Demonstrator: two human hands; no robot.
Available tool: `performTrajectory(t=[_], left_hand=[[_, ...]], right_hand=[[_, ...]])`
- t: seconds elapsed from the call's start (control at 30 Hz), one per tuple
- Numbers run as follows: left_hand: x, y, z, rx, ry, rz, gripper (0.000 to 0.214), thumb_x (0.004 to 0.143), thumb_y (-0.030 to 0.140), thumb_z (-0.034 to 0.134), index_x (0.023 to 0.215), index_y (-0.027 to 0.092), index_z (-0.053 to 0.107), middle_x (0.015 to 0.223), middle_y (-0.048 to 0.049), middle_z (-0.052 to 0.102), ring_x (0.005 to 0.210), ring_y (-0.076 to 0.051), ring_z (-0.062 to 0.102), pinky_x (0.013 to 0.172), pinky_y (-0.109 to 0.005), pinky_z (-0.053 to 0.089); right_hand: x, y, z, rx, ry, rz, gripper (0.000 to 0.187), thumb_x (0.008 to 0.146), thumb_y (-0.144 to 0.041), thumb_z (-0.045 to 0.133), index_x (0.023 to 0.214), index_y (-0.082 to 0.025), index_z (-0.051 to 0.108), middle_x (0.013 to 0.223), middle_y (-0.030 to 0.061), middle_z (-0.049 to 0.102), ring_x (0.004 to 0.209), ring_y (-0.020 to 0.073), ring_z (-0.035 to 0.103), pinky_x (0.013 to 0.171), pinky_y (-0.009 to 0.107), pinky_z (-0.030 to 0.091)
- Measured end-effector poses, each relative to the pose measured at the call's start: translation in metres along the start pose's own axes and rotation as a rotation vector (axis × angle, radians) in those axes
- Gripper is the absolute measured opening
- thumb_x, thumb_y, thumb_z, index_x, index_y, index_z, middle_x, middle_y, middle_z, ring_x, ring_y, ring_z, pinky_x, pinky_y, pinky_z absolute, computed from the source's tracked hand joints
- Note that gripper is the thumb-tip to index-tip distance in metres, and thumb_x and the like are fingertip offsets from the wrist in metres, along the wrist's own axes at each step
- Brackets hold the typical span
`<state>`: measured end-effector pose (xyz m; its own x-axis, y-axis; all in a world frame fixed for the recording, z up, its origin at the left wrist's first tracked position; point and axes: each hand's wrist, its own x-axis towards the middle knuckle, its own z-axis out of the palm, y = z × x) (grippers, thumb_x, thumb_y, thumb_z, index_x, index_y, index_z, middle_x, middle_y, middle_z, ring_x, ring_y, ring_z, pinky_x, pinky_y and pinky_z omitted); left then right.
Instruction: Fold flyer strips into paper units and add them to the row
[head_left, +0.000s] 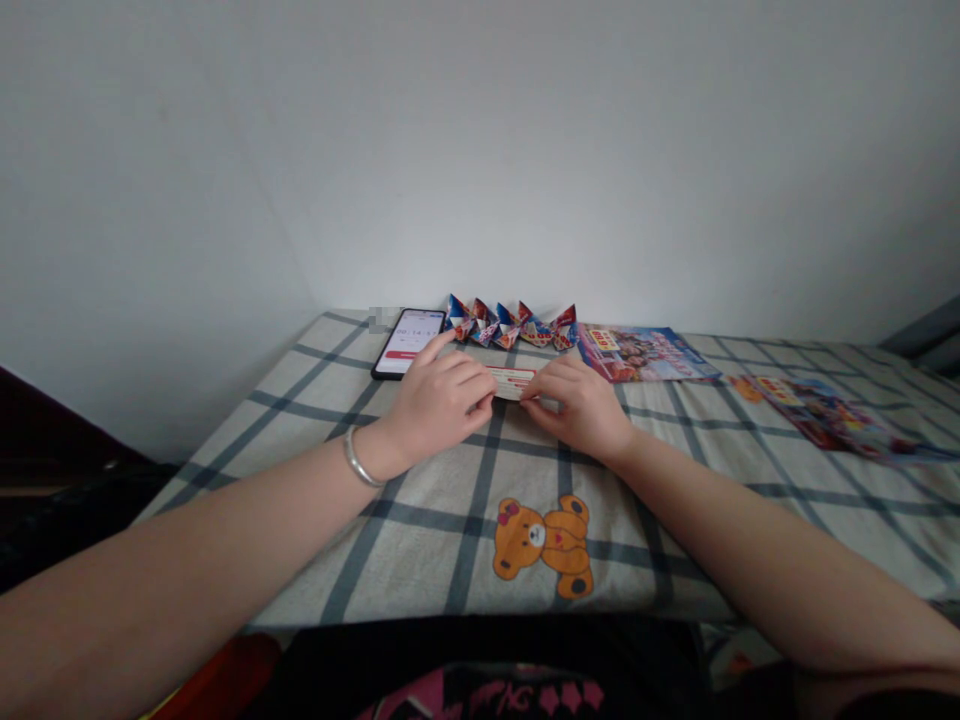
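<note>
A small strip of printed paper [513, 381], white with red marks, lies low over the cloth between my two hands. My left hand [444, 393], with a silver bangle at the wrist, pinches the strip's left end, its index finger stretched toward the phone. The right end is pinched between the thumb and fingers of my right hand [574, 402]. Parts of the strip are hidden behind the fingers. Just beyond my hands stands a row of several folded paper shapes [513, 325] in blue, red and white.
A phone [409, 343] showing a running timer lies left of the folded shapes. Colourful printed leaflets [649, 354] lie to the right, with more printed sheets [847, 415] farther right. A checked tablecloth [420, 560] with a bear print covers the table, which meets a pale wall [525, 150].
</note>
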<state>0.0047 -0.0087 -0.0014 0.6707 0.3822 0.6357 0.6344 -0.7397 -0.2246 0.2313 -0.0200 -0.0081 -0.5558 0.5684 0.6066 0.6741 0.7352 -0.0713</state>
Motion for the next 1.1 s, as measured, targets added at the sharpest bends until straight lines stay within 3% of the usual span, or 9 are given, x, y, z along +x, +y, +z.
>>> performTrajectory(t=[0.33,0.57,0.83,1.1], left_hand=[[-0.005,-0.012,0.010,-0.049,-0.053,-0.069,0.010,0.084,0.018,0.050,0.077,0.019,0.058,0.076,-0.0007,0.064,0.076,-0.019,0.060,0.100,-0.043,0.043],[-0.006,-0.017,0.012,-0.089,-0.023,-0.095,0.010,0.083,0.017,0.050,0.076,0.019,0.057,0.073,0.0001,0.063,0.072,-0.018,0.058,0.092,-0.040,0.045],[-0.008,-0.021,0.014,-0.171,-0.040,-0.175,0.006,0.080,0.014,0.051,0.078,0.018,0.055,0.077,-0.0018,0.061,0.072,-0.017,0.057,0.067,-0.030,0.043],[-0.014,-0.028,0.017,-0.250,-0.081,-0.230,0.007,0.080,0.013,0.053,0.082,0.019,0.054,0.081,-0.0002,0.060,0.077,-0.017,0.058,0.071,-0.029,0.044]], right_hand=[[-0.001,0.007,-0.002,0.048,0.061,-0.041,0.008,0.080,-0.013,0.058,0.079,-0.021,0.060,0.084,0.0045,0.069,0.083,0.0206,0.058,0.078,0.033,0.047],[-0.003,0.016,-0.003,0.073,0.065,0.005,0.010,0.081,-0.013,0.057,0.078,-0.022,0.059,0.081,0.0041,0.066,0.082,0.0204,0.059,0.079,0.034,0.047],[-0.003,0.028,-0.009,0.073,0.107,-0.010,0.013,0.077,-0.010,0.058,0.078,-0.022,0.058,0.086,0.0042,0.068,0.094,0.0224,0.060,0.090,0.038,0.046],[-0.010,0.051,-0.014,0.034,0.110,0.061,0.012,0.074,-0.010,0.057,0.078,-0.022,0.059,0.087,0.0058,0.069,0.099,0.0254,0.060,0.093,0.042,0.046]])
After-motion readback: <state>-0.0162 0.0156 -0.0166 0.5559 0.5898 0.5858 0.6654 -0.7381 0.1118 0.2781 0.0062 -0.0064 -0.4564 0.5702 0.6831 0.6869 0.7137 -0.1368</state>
